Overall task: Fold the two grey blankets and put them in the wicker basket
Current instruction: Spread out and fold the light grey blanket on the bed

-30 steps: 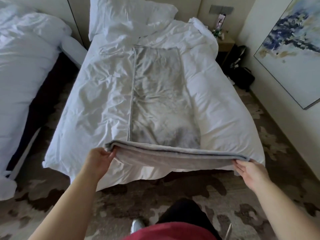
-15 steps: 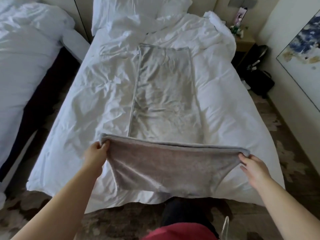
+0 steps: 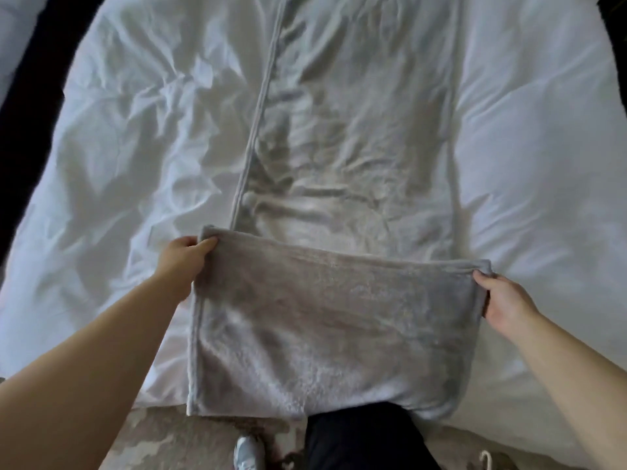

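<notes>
A grey blanket (image 3: 339,171), folded into a long strip, lies lengthwise on the white bed (image 3: 129,147). Its near end is lifted and turned over toward the far end, so a flap faces me and hangs past the foot of the bed. My left hand (image 3: 185,259) pinches the flap's left corner. My right hand (image 3: 502,300) grips the right corner. Both corners are held above the strip. Only one grey blanket shows, and no wicker basket is in view.
The white duvet is wrinkled on both sides of the blanket. A dark gap (image 3: 30,96) runs along the bed's left side. Patterned carpet (image 3: 190,442), my shoe (image 3: 247,452) and dark trouser leg (image 3: 366,439) are below the bed's foot.
Both hands have carried the blanket's near end up and forward over the bed, so the flap now covers more of the strip. The camera has leaned in and tilted down.
</notes>
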A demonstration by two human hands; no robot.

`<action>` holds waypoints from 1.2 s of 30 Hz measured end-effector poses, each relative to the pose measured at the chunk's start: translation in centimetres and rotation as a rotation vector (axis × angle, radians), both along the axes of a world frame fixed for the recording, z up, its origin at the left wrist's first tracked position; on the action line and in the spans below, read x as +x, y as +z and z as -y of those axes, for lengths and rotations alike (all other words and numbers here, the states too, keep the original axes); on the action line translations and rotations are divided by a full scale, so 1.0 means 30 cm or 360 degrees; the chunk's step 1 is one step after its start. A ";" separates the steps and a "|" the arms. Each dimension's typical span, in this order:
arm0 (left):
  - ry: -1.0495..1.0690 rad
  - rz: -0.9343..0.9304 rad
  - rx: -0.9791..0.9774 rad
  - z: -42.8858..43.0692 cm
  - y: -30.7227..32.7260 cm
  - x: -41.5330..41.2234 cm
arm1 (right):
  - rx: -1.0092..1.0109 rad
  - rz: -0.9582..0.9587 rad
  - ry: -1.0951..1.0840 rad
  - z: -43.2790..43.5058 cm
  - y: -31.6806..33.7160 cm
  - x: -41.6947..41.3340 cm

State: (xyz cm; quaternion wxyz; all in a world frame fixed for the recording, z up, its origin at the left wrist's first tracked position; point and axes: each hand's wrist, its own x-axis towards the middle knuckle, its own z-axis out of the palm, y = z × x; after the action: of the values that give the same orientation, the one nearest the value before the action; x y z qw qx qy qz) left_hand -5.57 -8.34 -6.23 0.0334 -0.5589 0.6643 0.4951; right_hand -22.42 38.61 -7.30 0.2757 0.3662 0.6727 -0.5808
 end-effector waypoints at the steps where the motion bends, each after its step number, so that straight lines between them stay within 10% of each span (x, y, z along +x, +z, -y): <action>1: -0.0042 0.0066 -0.0006 0.002 -0.029 -0.010 | 0.0007 0.0060 0.0011 0.008 -0.037 -0.005; 23: 0.0214 0.0336 0.0133 -0.242 0.108 0.641 | 0.0212 0.0319 -0.0004 -0.054 0.125 0.697; 36: 0.1166 -0.0123 0.1407 -0.471 -0.169 0.759 | -0.0378 0.0649 -0.0726 -0.045 -0.180 0.976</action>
State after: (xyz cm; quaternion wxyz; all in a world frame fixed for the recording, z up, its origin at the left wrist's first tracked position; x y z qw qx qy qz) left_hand 17.20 5.79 -11.29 0.0659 -0.6670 0.1580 0.7251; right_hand 6.87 39.97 -12.70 0.3084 0.5815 0.4319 -0.6166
